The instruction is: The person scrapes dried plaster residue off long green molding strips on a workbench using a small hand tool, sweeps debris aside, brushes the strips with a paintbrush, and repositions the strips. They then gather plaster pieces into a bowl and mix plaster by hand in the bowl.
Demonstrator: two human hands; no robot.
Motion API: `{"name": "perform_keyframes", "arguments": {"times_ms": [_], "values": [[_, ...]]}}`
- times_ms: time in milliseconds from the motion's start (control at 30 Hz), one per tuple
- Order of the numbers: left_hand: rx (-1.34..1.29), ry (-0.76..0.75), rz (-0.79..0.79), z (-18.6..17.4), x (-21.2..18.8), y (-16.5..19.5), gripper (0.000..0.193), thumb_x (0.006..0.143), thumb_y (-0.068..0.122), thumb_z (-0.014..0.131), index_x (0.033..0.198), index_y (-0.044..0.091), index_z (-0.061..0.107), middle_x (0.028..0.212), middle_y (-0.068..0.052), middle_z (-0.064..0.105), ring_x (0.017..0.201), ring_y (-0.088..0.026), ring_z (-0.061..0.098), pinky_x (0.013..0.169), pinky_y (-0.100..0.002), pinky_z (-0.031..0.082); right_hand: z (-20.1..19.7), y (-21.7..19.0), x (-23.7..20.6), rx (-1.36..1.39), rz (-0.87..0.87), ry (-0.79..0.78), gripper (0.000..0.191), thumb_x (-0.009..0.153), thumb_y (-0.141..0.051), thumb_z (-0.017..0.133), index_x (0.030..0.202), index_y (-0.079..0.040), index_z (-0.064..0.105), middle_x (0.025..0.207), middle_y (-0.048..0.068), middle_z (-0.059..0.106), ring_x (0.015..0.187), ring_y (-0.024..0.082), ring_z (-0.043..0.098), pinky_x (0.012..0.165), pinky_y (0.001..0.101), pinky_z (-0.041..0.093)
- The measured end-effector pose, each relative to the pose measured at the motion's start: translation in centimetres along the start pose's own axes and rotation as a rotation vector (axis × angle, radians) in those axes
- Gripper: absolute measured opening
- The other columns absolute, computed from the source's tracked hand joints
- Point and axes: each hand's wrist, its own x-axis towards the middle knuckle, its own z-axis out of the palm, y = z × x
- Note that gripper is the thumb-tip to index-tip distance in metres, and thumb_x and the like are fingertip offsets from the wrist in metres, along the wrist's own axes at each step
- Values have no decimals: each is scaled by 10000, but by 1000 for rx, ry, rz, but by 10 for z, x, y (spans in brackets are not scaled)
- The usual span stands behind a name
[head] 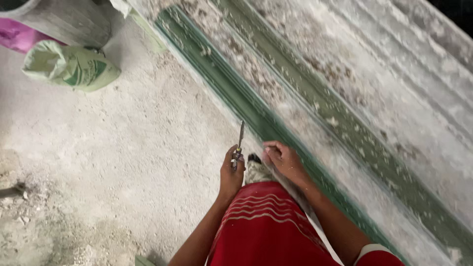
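Note:
My left hand grips a thin metal blade tool that points up and away from me. Beside it, my right hand rests with bent fingers on the near edge of a long green moulded form caked with white plaster crumbs. The form runs diagonally from the top middle to the bottom right. I wear a red garment with pale stripes, and a dusty foot shows between my hands.
A pale green sack lies on the dusty concrete floor at the top left, by a grey drum and something pink. Plaster debris lies at the lower left.

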Motion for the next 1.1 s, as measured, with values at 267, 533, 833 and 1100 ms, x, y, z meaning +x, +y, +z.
{"name": "perform_keyframes", "arguments": {"times_ms": [267, 533, 833, 1100], "values": [[118, 118, 172, -66, 258, 53, 480, 1063, 201, 588, 1474, -2, 447, 1210, -201, 668, 987, -202, 678, 807, -358, 567, -28, -12, 182, -257, 242, -64, 513, 1042, -508, 503, 1093, -75, 773, 735, 86, 688, 603, 192, 575, 632, 393, 490], [524, 128, 452, -148, 576, 145, 419, 1001, 148, 651, 1400, 38, 583, 1314, -199, 669, 1084, -360, 685, 882, -452, 561, -23, -12, 242, 72, 513, 464, 490, 1006, -453, 553, 1293, -74, 669, 997, 54, 735, 852, 197, 693, 750, 364, 554], [927, -83, 609, -165, 763, 205, 481, 942, 173, 686, 1408, 138, 571, 1358, -81, 645, 1169, -360, 599, 961, -545, 474, 18, -9, 297, 614, 654, 1134, 332, 1025, -321, 614, 1273, -103, 581, 1068, 16, 652, 907, 132, 655, 731, 324, 552], [1021, -272, 883, -109, 722, 172, 523, 1017, 333, 606, 1424, 11, 546, 1338, -264, 565, 1208, -450, 525, 992, -588, 434, 21, -39, 298, 544, 647, 1646, 187, 1098, -269, 612, 1118, -133, 487, 958, 10, 543, 807, 114, 510, 689, 294, 537]]}}
